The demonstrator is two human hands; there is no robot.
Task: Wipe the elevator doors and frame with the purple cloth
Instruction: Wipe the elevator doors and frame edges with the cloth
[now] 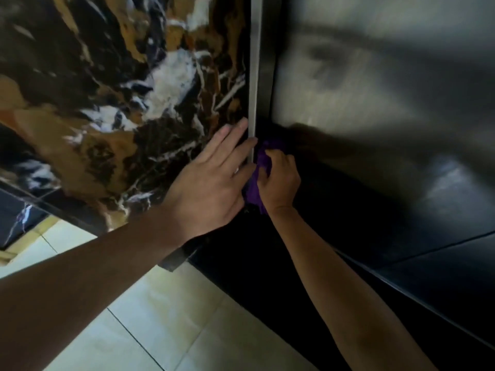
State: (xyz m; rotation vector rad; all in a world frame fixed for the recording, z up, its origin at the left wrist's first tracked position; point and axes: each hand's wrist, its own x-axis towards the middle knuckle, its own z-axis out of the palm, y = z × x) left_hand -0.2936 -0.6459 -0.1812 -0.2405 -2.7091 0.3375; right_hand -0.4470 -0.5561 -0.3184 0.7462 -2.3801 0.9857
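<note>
Purple cloth: bunched purple fabric cloth (258,170), pressed into the dark recess just right of the frame edge, low on the elevator opening.
Right hand: right hand (280,178) reaches up from the lower right; its fingers (270,156) are curled closed around the cloth, and a fold of purple hangs out below the palm.
Left hand: left hand (211,180) lies flat and spread, holding nothing; the palm rests on the wall panel and two fingertips (251,141) touch the frame strip.
Hand relation: both hands sit side by side, with the cloth between them and touching the right palm; whether the left hand touches the cloth cannot be told.
Frame: narrow brushed-metal vertical frame strip (255,62) runs from the top edge down to the hands, dividing wall panel from door.
Door: brushed stainless-steel elevator door (388,76), right of the frame, shows blurred dull reflections; its lower part is in deep shadow.
Wall panel: glossy black, brown and white veined marble wall panel (120,84) fills the upper left.
Floor: pale cream tiled floor (160,317) with thin dark joints occupies the lower left, under the left forearm.
Image quality: motion blur softens the marble and door surfaces; fine detail of the cloth is not legible.
</note>
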